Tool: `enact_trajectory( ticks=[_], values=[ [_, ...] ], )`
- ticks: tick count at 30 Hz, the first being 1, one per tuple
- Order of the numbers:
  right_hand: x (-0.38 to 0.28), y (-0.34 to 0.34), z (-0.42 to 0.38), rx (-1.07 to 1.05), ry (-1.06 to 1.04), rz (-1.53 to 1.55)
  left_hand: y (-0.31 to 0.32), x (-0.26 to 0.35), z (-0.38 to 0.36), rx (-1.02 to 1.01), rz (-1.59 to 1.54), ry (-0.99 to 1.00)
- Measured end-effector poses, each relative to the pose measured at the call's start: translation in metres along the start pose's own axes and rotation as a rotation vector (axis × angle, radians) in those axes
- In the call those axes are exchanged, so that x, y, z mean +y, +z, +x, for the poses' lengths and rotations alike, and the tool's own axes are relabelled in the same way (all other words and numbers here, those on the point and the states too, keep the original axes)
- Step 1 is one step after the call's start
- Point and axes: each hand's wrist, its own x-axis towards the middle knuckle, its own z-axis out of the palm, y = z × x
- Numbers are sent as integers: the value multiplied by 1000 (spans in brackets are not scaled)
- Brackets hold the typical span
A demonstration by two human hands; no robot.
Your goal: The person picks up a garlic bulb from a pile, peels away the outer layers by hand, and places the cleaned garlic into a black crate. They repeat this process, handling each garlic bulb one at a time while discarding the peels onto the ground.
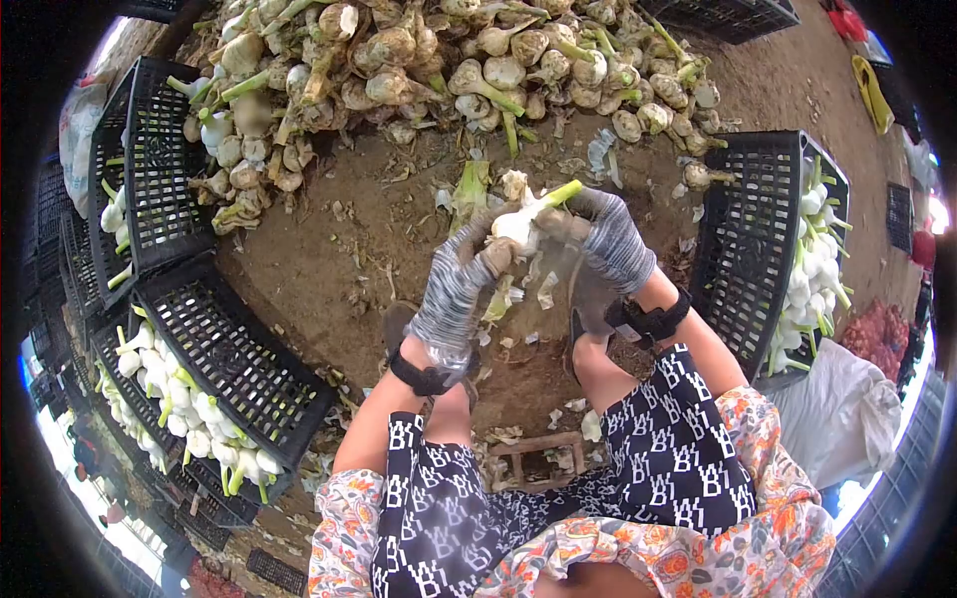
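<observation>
A white garlic bulb [514, 227] with a short green stem is held between my two hands, over the dirt floor. My gloved left hand [460, 281] grips the bulb from the left with thumb and fingers. My gloved right hand [604, 239] is closed around the stem side, its fingers near the green end. A brownish bit hangs at the top of the bulb. Beneath and around the hands lie peeled skins [500, 298] and a pale green leaf piece [472, 187]. Beyond them rises a large heap of soil-covered garlic [399, 60].
Black crates with cleaned white garlic stand at the left [234, 349] and right [750, 224]. Another crate [723, 12] is at the top right. A white sack [837, 414] lies at the right, a yellow item [872, 95] farther back. Loose skins litter the dirt floor [299, 254].
</observation>
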Motion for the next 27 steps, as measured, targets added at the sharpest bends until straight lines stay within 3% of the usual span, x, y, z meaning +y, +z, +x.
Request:
enact_trajectory(
  ticks=[2,5,9,10,11,16,19,22,25,27],
  values=[
    [-3,-4,-2,-27,25,54,0,-3,1,-34,-202,-81],
    [-1,-6,1,-29,42,161,-3,-5,1,-36,-255,-102],
    [0,2,3,-45,-41,166,6,-6,4,33,69,140],
    [2,8,6,17,63,89,6,-9,6,73,135,199],
    [7,8,7,17,15,64,6,-12,6,113,203,258],
    [7,8,5,39,-217,-171,2,-7,10,206,19,23],
    [6,8,3,58,-360,-414,0,1,24,392,-156,-307],
    [8,14,0,65,-361,-366,-42,-17,38,165,-198,-450],
    [17,19,1,126,73,-68,-44,-16,29,180,217,-111],
    [21,16,5,165,61,-59,-19,-30,26,311,507,474]
  ],
)
